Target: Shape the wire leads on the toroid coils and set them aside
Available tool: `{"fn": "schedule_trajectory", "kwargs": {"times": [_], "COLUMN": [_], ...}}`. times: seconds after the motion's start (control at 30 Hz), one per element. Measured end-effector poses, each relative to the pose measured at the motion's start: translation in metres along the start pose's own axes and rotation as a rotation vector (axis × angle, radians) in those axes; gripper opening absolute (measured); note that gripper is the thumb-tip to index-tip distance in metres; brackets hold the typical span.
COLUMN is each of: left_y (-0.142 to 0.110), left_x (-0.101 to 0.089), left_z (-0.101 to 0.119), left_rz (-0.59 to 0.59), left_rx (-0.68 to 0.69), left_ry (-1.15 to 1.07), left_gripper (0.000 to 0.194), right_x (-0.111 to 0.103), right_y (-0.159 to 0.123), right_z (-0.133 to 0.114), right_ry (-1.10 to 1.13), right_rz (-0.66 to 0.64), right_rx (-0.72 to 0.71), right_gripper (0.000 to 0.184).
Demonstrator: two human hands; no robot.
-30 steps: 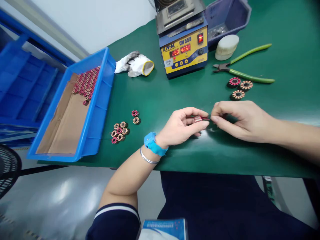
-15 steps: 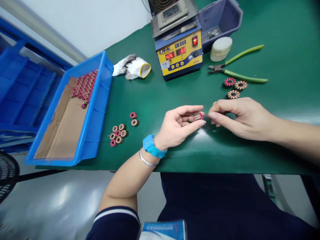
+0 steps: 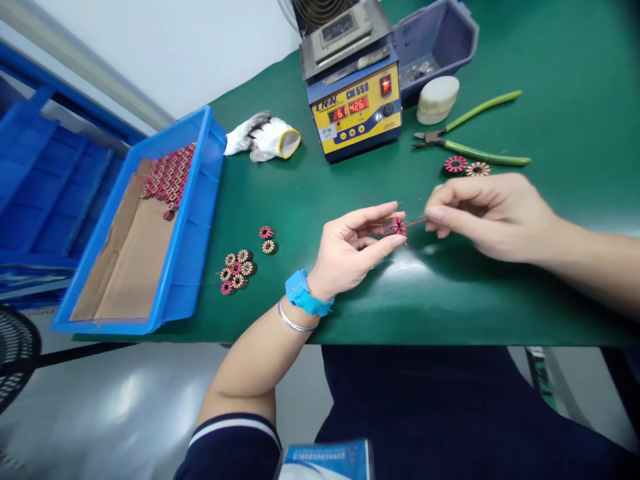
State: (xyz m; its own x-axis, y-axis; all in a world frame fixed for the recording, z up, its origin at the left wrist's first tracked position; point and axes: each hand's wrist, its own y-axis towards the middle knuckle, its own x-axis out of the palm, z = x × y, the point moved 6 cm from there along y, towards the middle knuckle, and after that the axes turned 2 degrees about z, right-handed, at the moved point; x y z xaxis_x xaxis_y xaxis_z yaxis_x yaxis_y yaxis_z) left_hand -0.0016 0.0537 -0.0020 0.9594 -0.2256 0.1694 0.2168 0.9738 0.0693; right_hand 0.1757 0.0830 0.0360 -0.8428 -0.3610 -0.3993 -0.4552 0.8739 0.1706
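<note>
My left hand pinches a small red wire-wound ring coil between thumb and fingers, above the green table. Thin wire leads stick out of the coil to the right. My right hand is closed on the end of these leads, a short way from the coil. Behind my right hand lie a red coil and a copper-coloured coil. More loose coils, red and copper-coloured, are grouped on the table to the left.
A blue bin at the left holds rows of coils on cardboard. White gloves, a yellow-fronted heating unit with lit digits, a grey bin, a white oval block and green-handled cutters stand or lie toward the back.
My right hand has moved slightly up and away from the coil, with more lead showing between. The coil has turned, its round face now toward me.
</note>
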Motion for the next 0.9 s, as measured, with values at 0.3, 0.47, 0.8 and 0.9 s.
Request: {"fn": "schedule_trajectory", "kwargs": {"times": [0.3,0.47,0.8,0.9], "left_y": [-0.006,-0.007,-0.009,-0.005], "left_x": [0.001,0.002,0.005,0.0], "left_z": [0.012,0.011,0.008,0.001], "left_rz": [0.09,0.083,0.071,0.078], "left_rx": [0.249,0.236,0.31,0.238], "left_ry": [0.284,0.356,0.239,0.152], "left_gripper": [0.049,0.048,0.053,0.054], "right_x": [0.026,-0.006,-0.001,-0.017], "right_y": [-0.009,-0.002,-0.007,-0.005], "right_z": [0.005,0.002,-0.013,-0.008], "right_ry": [0.161,0.053,-0.029,0.017], "right_rz": [-0.248,0.177,0.253,0.347], "right_rx": [0.209,0.099,-0.362,-0.391], "right_gripper": [0.041,0.032,0.011,0.016]}}
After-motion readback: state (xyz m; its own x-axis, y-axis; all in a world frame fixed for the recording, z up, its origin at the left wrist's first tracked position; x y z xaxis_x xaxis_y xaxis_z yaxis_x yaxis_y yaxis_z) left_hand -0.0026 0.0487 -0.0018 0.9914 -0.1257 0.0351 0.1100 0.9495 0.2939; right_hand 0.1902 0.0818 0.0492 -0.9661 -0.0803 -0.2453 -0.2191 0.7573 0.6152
